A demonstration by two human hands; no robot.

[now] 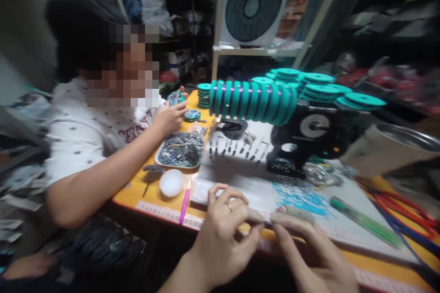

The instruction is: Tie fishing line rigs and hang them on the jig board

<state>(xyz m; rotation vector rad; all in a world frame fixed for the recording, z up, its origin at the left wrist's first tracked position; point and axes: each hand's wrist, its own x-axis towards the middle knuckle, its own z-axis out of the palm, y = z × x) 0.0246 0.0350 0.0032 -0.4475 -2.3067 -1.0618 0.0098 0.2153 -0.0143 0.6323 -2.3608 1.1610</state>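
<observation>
Near the table's front edge, my left hand and my right hand meet fingertip to fingertip. Both are closed in a pinch. A small dark piece shows between their fingertips, too tiny and blurred to name. Beyond my fingers lies a white board, with many thin blue and white pieces scattered on its right part. A screwdriver with a clear green handle rests to the right of my right hand. Left of my left hand lie a pink pen-like tool and a white round dish.
A black machine carries a row of teal spools, with short dark weights hanging below. More teal spools are stacked on top. At left a co-worker handles teal discs beside a tray of small parts. Red cables lie right.
</observation>
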